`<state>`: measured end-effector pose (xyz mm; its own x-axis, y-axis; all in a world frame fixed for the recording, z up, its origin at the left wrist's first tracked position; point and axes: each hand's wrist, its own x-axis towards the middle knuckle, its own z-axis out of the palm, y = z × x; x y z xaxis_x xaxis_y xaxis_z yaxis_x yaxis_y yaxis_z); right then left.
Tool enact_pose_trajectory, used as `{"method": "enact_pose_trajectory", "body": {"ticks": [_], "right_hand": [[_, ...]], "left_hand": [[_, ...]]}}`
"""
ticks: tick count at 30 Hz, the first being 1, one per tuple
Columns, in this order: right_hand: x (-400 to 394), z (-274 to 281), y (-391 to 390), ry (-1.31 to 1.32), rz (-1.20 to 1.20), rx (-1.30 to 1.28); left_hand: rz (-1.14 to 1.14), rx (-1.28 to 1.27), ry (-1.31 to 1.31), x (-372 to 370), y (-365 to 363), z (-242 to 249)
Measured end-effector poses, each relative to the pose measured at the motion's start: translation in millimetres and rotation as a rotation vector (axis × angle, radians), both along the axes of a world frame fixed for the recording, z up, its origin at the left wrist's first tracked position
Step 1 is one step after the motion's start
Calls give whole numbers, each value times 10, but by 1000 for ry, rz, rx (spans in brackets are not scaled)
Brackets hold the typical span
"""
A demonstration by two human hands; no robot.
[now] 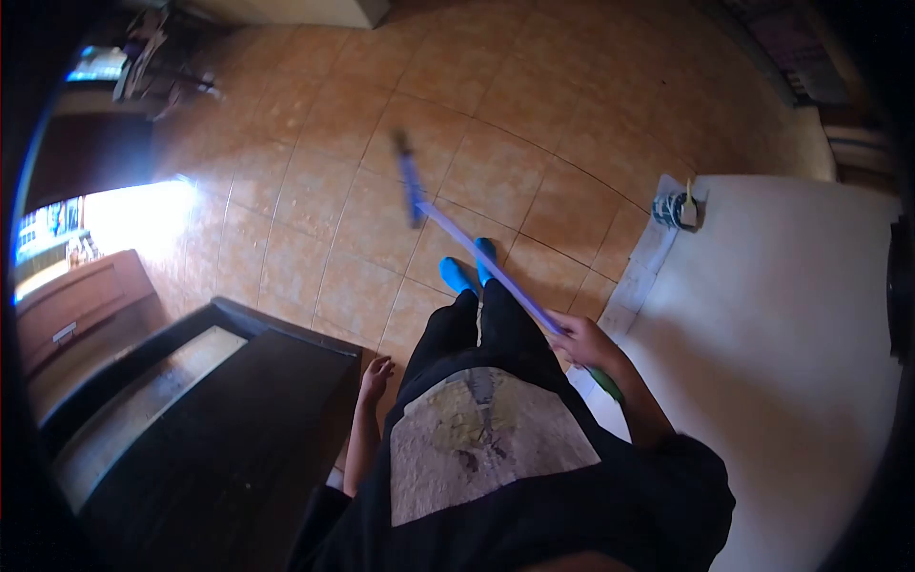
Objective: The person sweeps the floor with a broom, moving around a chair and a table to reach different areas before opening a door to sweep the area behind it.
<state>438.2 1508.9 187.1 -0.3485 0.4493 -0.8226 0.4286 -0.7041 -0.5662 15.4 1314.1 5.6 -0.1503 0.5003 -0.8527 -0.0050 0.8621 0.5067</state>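
My right hand (pixel 579 340) is closed around the purple handle of a broom (pixel 486 258). The handle's green end sticks out behind my wrist. Its blue-purple head, blurred with a dark tip, is over the tiled floor ahead of my feet. My left hand (pixel 378 376) hangs beside my left thigh with loosely bent fingers, and nothing shows in it. Closest to that hand is the corner of a dark piece of furniture (pixel 276 381).
Orange-brown tiles cover the floor (pixel 496 172). A white surface (pixel 762 296) extends along my right, bearing a patterned round container (pixel 673 212) by its far corner. At left are a wooden panel (pixel 86 300) and bright light. My feet wear blue socks (pixel 457 275).
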Motion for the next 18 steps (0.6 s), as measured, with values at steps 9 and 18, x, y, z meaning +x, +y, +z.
{"method": "enact_pose_trajectory", "body": {"ticks": [9,18], "right_hand": [[536,-1327,3,-707,51,15],[-1896,-1578,598,-51,38,44]], "left_hand": [[24,7,-86,41,104,-121],[389,-43,69,-79,-460,4]]}}
